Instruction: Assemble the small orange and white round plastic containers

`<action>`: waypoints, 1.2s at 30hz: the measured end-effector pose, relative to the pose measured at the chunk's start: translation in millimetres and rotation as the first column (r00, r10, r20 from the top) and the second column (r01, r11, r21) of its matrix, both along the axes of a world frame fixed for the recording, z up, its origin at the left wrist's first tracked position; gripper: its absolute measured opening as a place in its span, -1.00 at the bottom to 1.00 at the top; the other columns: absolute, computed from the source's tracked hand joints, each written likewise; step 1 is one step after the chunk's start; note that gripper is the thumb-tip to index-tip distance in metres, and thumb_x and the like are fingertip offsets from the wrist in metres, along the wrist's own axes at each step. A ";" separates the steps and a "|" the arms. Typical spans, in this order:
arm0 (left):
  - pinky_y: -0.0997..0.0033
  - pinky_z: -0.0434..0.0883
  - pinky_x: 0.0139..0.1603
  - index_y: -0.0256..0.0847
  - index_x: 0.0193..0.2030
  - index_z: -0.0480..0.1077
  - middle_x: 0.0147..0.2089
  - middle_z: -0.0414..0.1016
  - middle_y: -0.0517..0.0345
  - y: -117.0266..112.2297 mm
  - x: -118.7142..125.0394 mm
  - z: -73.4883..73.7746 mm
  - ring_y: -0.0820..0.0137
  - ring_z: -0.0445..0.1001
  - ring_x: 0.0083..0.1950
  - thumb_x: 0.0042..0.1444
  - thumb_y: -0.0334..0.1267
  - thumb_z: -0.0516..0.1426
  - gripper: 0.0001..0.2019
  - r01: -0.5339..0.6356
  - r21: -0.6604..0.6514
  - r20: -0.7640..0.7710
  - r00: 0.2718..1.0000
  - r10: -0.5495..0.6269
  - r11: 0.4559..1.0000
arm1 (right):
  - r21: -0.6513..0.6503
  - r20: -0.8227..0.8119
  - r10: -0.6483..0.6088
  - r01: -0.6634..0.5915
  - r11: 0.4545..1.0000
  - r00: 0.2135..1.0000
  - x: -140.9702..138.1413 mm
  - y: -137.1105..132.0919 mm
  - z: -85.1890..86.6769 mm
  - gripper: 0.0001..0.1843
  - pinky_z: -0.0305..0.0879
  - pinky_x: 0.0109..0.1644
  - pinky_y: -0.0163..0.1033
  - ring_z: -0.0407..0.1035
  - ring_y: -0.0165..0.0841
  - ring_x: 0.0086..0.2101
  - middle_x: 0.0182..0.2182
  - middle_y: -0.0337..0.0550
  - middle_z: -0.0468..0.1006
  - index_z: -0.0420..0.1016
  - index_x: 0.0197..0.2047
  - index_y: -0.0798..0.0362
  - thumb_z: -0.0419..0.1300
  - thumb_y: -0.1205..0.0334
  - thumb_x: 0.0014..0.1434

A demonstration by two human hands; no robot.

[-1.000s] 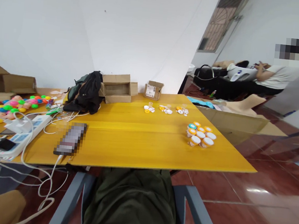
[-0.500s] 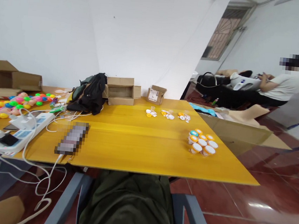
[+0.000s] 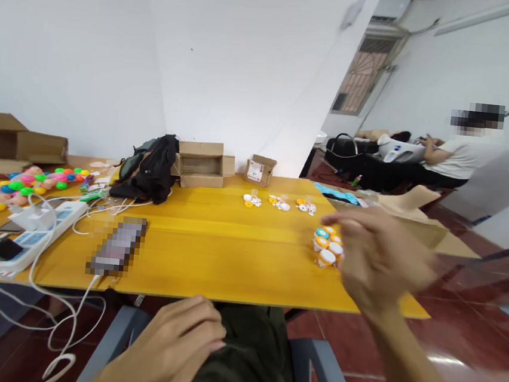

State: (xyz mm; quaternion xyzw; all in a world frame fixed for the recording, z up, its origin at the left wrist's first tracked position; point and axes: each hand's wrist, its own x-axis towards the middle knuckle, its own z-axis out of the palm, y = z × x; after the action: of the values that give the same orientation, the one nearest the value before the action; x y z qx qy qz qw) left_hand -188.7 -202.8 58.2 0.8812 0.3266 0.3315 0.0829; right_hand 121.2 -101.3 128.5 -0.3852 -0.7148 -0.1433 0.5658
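Head view: 0.5 sec ago the person's own hands weren't in sight, & now 2 are. The right grip (image 3: 381, 257) has come up at the right side of the bench (image 3: 221, 254), in front of the little jars (image 3: 327, 257). It's blurry w/ bent fingers, so can't tell if it's holding anything or touching a jar. The left grip (image 3: 178, 334) lies loose on the dark green clothes (image 3: 251, 365), w/ nothing seen in it. That prob. means hand work is only just starting, w/ the jars closest to it. They stand up in a tight bunch, lids on, & their sides look clear. 1 lid is teal; the others are orange or white. The right grip hides part of the bunch, so can't count them all. Farther back sit 3 small piles of lids & white bits (image 3: 252, 200).
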 end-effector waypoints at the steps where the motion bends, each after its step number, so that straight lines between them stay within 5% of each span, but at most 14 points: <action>1: 0.40 0.54 -0.02 -0.06 -0.03 0.50 -0.17 0.57 0.09 7.6 6.2 0.0 0.36 0.54 -0.13 0.36 -0.31 0.02 -0.77 0.002 -0.052 -0.002 1.000 -0.002 0.999 | -0.023 -0.033 0.010 -0.011 1.000 0.999 -7.7 15.1 -3.9 -0.76 0.43 -0.14 -0.13 0.48 -0.26 -0.25 -0.28 -0.11 0.56 0.52 -0.17 -0.06 0.05 0.11 0.41; 6: 0.38 0.51 -0.02 -0.09 -0.14 0.47 -0.19 0.55 0.12 32.6 19.3 -14.6 0.37 0.52 -0.13 0.36 -0.29 0.03 -0.82 -0.037 -0.248 0.034 0.998 0.047 0.968 | -0.365 -0.100 0.144 -0.171 0.915 0.985 -32.3 126.7 -56.1 -0.62 0.41 0.00 -0.05 0.47 -0.18 -0.11 -0.16 -0.04 0.58 0.48 -0.08 -0.02 -0.01 -0.10 0.38; 9: 0.26 0.44 0.18 -0.08 -0.09 0.45 -0.02 0.54 0.08 53.0 14.6 -26.3 0.30 0.49 0.06 0.34 -0.26 0.05 -0.85 -0.078 -0.307 0.052 0.994 0.099 0.948 | -0.517 -0.107 0.164 -0.196 0.833 0.981 -38.6 186.7 -88.2 -0.60 0.32 0.17 0.01 0.41 -0.12 0.04 -0.03 0.00 0.54 0.47 0.00 -0.05 0.09 -0.14 0.30; 16: 0.12 0.30 0.34 -0.06 0.08 0.37 0.16 0.42 0.03 114.6 12.0 -44.8 0.22 0.34 0.26 0.33 -0.13 0.04 -0.76 -0.191 -0.393 0.045 0.973 0.226 0.899 | -0.656 -0.177 0.073 -0.173 0.734 0.982 -66.1 260.5 -115.8 -0.61 0.31 0.17 0.12 0.41 -0.05 0.00 -0.16 -0.03 0.54 0.47 0.00 -0.08 0.28 -0.04 0.14; 23: 0.12 0.26 0.35 -0.08 0.12 0.32 0.15 0.41 0.00 163.1 20.8 -51.6 0.21 0.33 0.26 0.32 -0.09 0.04 -0.70 -0.279 -0.406 0.065 0.941 0.333 0.870 | -0.676 -0.216 0.099 -0.222 0.703 0.971 -74.8 276.3 -128.9 -0.69 0.42 -0.05 0.08 0.46 -0.19 -0.30 -0.45 -0.26 0.48 0.41 -0.19 -0.11 0.35 0.03 0.03; 28: 0.08 0.24 0.36 -0.11 0.13 0.28 0.19 0.39 -0.04 202.6 25.1 -53.3 0.19 0.32 0.31 0.27 -0.19 0.09 -0.70 -0.326 -0.411 0.098 0.913 0.396 0.852 | -0.712 -0.251 0.279 -0.372 0.595 0.927 -81.4 260.1 -125.4 -0.78 0.42 -0.20 -0.13 0.43 -0.29 -0.40 -0.46 -0.29 0.49 0.38 -0.26 -0.06 0.29 0.09 0.04; 36: 0.10 0.27 0.34 -0.14 0.13 0.25 0.22 0.32 -0.06 234.0 30.9 -42.5 0.12 0.31 0.32 0.01 -0.24 0.32 -0.45 -0.380 -0.420 0.110 0.880 0.462 0.824 | -0.693 -0.292 0.489 -0.534 0.484 0.822 -114.5 227.4 -122.0 -0.82 0.41 -0.12 -0.19 0.44 -0.31 -0.28 -0.31 -0.21 0.57 0.45 -0.31 0.01 0.29 0.11 0.06</action>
State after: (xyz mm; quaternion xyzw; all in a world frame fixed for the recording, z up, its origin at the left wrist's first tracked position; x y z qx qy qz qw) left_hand -157.8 31.2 15.7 0.7133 0.5621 0.3604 0.2127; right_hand 6.7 126.1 6.5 -0.3564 -0.7733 0.3498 0.3906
